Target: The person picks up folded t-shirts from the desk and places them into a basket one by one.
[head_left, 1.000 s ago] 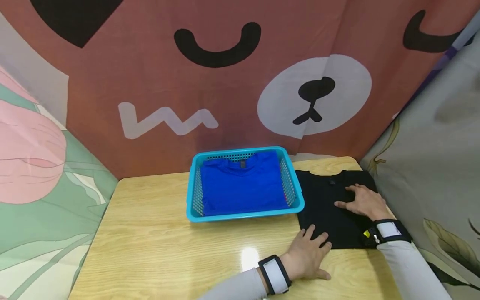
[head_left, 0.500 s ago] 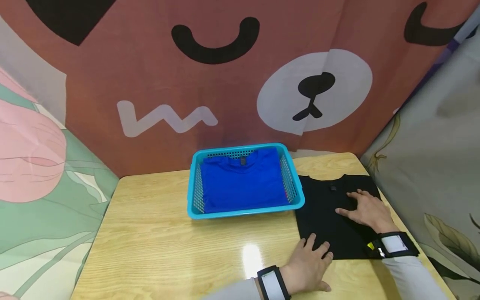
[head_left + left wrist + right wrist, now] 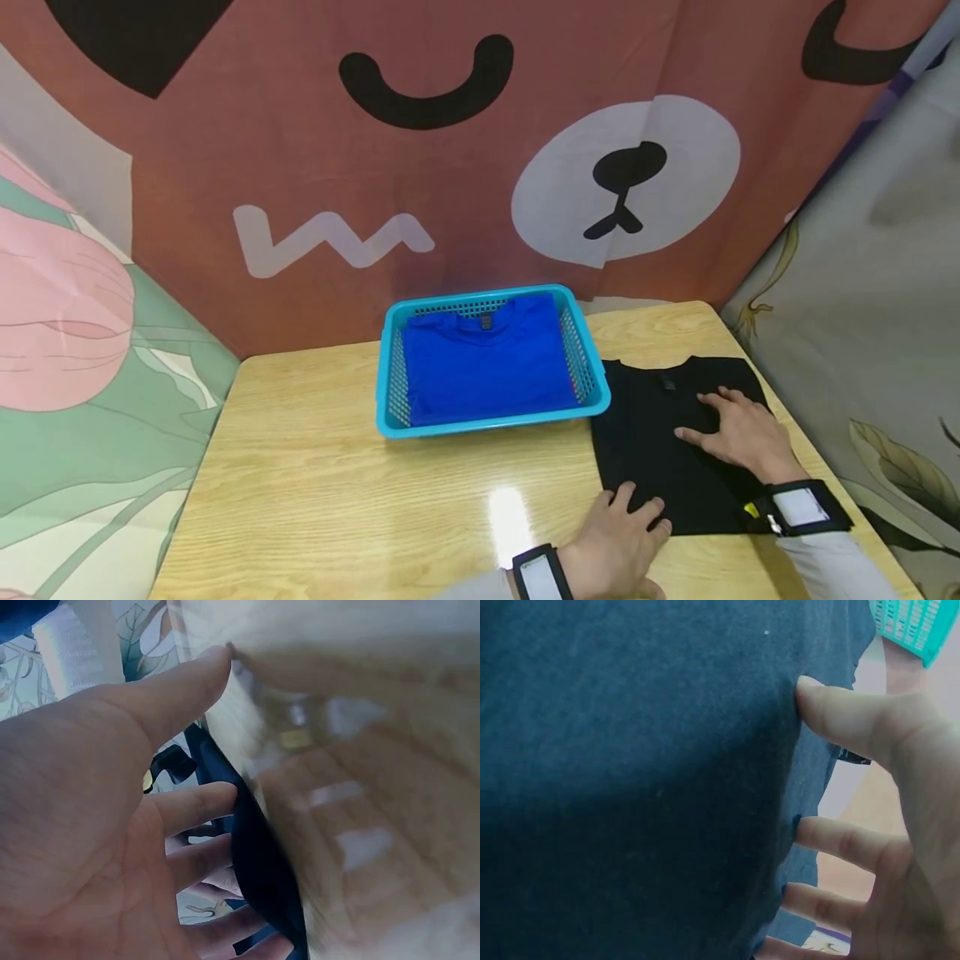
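Observation:
A folded black T-shirt (image 3: 645,442) lies flat on the wooden table, its neckline and small label at the far side. My right hand (image 3: 750,433) presses on its right half with fingers spread. In the right wrist view, the fingertips (image 3: 810,831) touch the shirt's cloth (image 3: 630,750). At the shirt's near left corner rests my left hand (image 3: 615,542), palm down, fingers spread over the edge. The left wrist view has this hand's straight fingers (image 3: 202,806) against the dark cloth (image 3: 259,855), the thumb apart from it.
Left of the black shirt stands a turquoise plastic basket (image 3: 495,427) holding a folded blue T-shirt (image 3: 480,375). The wooden table (image 3: 315,483) extends to the left. A brown bear-print curtain (image 3: 315,150) hangs behind it, and a grey patterned cloth (image 3: 877,333) hangs on the right.
The black T-shirt has slid toward the near side of the table together with my right hand. My left hand has shifted slightly nearer too. The basket has stayed put.

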Tool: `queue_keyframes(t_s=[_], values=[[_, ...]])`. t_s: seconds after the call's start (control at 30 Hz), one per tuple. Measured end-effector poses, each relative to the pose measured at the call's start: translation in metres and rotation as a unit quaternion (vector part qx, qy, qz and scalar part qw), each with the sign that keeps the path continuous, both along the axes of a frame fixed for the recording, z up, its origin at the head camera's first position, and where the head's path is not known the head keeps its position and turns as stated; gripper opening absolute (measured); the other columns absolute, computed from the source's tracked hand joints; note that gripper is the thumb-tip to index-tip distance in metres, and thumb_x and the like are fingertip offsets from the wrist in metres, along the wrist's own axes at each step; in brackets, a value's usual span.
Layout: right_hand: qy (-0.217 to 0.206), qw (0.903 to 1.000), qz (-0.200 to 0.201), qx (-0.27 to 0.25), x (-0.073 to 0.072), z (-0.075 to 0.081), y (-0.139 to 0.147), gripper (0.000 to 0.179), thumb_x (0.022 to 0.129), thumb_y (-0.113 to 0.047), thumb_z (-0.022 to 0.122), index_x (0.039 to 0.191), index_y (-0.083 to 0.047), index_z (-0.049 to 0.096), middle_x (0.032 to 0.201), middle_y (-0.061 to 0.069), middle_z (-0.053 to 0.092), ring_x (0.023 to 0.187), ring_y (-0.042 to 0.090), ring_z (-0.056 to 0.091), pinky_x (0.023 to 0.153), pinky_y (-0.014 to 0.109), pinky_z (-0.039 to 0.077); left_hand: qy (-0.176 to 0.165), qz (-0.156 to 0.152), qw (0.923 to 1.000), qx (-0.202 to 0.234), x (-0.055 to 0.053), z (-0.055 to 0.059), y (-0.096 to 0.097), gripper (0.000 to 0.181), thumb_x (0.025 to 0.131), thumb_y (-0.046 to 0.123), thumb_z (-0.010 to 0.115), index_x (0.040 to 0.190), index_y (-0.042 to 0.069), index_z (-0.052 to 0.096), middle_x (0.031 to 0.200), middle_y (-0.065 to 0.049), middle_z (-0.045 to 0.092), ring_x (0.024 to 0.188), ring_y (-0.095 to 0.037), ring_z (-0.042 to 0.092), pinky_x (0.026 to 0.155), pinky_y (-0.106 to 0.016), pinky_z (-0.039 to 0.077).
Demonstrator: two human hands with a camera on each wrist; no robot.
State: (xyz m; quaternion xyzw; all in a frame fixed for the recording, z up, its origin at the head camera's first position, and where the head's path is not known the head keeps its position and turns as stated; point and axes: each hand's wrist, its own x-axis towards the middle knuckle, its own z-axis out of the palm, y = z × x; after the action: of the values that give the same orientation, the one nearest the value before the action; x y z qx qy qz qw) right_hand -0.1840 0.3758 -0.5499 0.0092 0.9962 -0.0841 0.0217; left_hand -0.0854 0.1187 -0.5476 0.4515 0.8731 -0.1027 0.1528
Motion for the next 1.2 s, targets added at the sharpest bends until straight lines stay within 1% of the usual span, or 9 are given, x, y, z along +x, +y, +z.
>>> queue_keyframes(t_s=[0.13, 0.33, 0.47, 0.6, 0.73, 0.83, 0.93, 1.03, 1.2], values=[[-0.014, 0.9999, -0.003, 0.0, 0.009, 0.002, -0.002, 0.104, 0.072, -0.079, 0.064, 0.137, 0.001, 0.053, 0.144, 0.04, 0.035, 0.122, 0.066, 0.037, 0.095, 0.077, 0.033, -0.031, -0.004, 0.9995, -0.01, 0.002, 0.001, 0.0, 0.073, 0.083, 0.08, 0.047, 0.147, 0.05, 0.032, 0.156, 0.024, 0.023, 0.141, -0.013, 0.029, 0.111, -0.035, 0.04], [-0.02, 0.9998, -0.005, -0.005, 0.02, 0.005, -0.005, 0.104, 0.071, -0.08, 0.066, 0.137, 0.0, 0.053, 0.144, 0.038, 0.036, 0.119, 0.065, 0.039, 0.089, 0.077, 0.035, -0.034, -0.013, 0.9993, -0.009, 0.006, 0.001, -0.001, 0.064, 0.085, 0.079, 0.044, 0.144, 0.054, 0.035, 0.152, 0.027, 0.027, 0.131, -0.011, 0.034, 0.106, -0.036, 0.043], [-0.024, 0.9996, -0.013, -0.005, 0.025, 0.006, -0.007, 0.105, 0.069, -0.079, 0.069, 0.137, -0.001, 0.051, 0.14, 0.036, 0.037, 0.111, 0.063, 0.043, 0.08, 0.074, 0.04, -0.041, -0.021, 0.9989, -0.005, 0.009, 0.002, -0.002, 0.059, 0.086, 0.077, 0.044, 0.141, 0.055, 0.039, 0.149, 0.027, 0.029, 0.127, -0.012, 0.036, 0.101, -0.036, 0.045], [-0.035, 0.9992, -0.018, 0.0, 0.029, 0.008, -0.01, 0.116, 0.065, -0.082, 0.069, 0.145, -0.004, 0.04, 0.137, 0.036, 0.036, 0.106, 0.062, 0.046, 0.072, 0.068, 0.044, -0.055, -0.035, 0.9979, 0.005, 0.012, 0.002, -0.005, 0.053, 0.087, 0.075, 0.046, 0.137, 0.056, 0.044, 0.147, 0.026, 0.031, 0.122, -0.013, 0.039, 0.094, -0.035, 0.048], [-0.044, 0.999, -0.008, 0.009, 0.033, 0.011, -0.011, 0.125, 0.061, -0.084, 0.069, 0.153, -0.01, 0.028, 0.136, 0.036, 0.035, 0.104, 0.063, 0.047, 0.066, 0.063, 0.045, -0.07, -0.046, 0.9962, 0.025, 0.016, 0.002, -0.007, 0.047, 0.087, 0.07, 0.052, 0.133, 0.056, 0.049, 0.142, 0.026, 0.034, 0.113, -0.012, 0.041, 0.087, -0.033, 0.049], [-0.054, 0.9984, 0.001, 0.016, 0.036, 0.013, -0.012, 0.123, 0.06, -0.085, 0.069, 0.152, -0.011, 0.033, 0.135, 0.036, 0.036, 0.101, 0.063, 0.046, 0.061, 0.058, 0.045, -0.077, -0.052, 0.9953, 0.027, 0.018, 0.002, -0.008, 0.047, 0.087, 0.068, 0.057, 0.131, 0.057, 0.05, 0.138, 0.026, 0.037, 0.108, -0.012, 0.042, 0.086, -0.031, 0.049], [-0.069, 0.9975, 0.003, 0.018, 0.039, 0.014, -0.013, 0.122, 0.058, -0.086, 0.068, 0.148, -0.009, 0.041, 0.134, 0.035, 0.036, 0.1, 0.062, 0.045, 0.056, 0.053, 0.043, -0.089, -0.059, 0.9941, 0.023, 0.023, 0.002, -0.008, 0.045, 0.088, 0.066, 0.058, 0.131, 0.057, 0.05, 0.137, 0.026, 0.037, 0.108, -0.011, 0.042, 0.087, -0.03, 0.049], [-0.078, 0.9968, 0.003, 0.019, 0.042, 0.015, -0.014, 0.122, 0.056, -0.087, 0.069, 0.145, -0.008, 0.043, 0.134, 0.035, 0.036, 0.1, 0.062, 0.045, 0.054, 0.05, 0.042, -0.097, -0.061, 0.993, 0.027, 0.028, 0.001, -0.009, 0.041, 0.089, 0.065, 0.057, 0.129, 0.057, 0.05, 0.135, 0.026, 0.038, 0.108, -0.01, 0.043, 0.085, -0.03, 0.049], [-0.082, 0.9965, 0.002, 0.016, 0.043, 0.018, -0.017, 0.124, 0.053, -0.087, 0.07, 0.144, -0.008, 0.043, 0.134, 0.034, 0.035, 0.1, 0.062, 0.044, 0.054, 0.05, 0.042, -0.11, -0.047, 0.9922, 0.036, 0.032, 0.001, -0.009, 0.04, 0.088, 0.063, 0.062, 0.127, 0.059, 0.051, 0.129, 0.028, 0.038, 0.102, -0.008, 0.042, 0.079, -0.028, 0.047]])
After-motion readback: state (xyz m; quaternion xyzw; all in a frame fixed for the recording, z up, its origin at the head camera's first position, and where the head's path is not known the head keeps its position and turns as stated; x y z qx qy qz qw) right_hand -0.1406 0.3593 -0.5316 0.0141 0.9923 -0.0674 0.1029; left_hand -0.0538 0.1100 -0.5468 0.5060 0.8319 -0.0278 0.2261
